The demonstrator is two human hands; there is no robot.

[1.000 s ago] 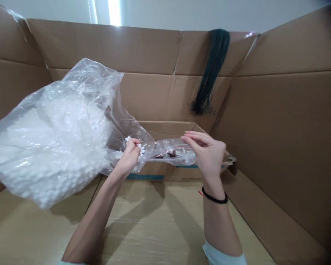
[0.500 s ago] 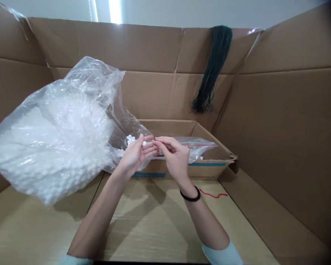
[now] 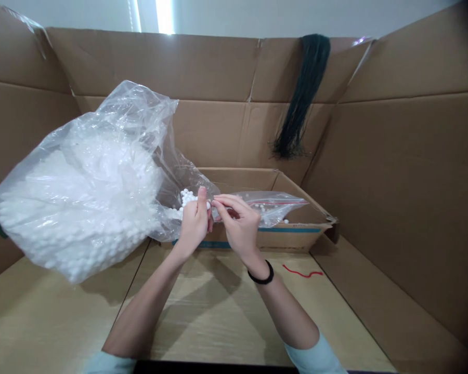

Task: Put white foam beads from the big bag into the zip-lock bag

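Note:
My left hand [image 3: 195, 221] is curled closed around a small white ball [image 3: 208, 205], which shows beside its raised thumb. Close against it on the right, my right hand [image 3: 239, 223] has thumb and index finger pinched together; what lies between those fingertips is too small to make out. Both hands are over the front edge of a cardboard box [image 3: 292, 240]. A large clear bag [image 3: 81, 202] full of white balls leans at the left, its mouth open towards my hands, with loose white balls [image 3: 187, 196] just behind my left hand.
Inside the box lies a clear zip bag [image 3: 275, 208] with a red seal line. A red string [image 3: 303, 273] rests on the wooden table [image 3: 203, 322]. Dark green strands [image 3: 306, 93] hang over the back cardboard wall [image 3: 210, 67]. Cardboard also stands at both sides.
My left hand has closed from an open palm, its thumb now upright. My right hand has shifted slightly left, still pinched. The view has moved a little.

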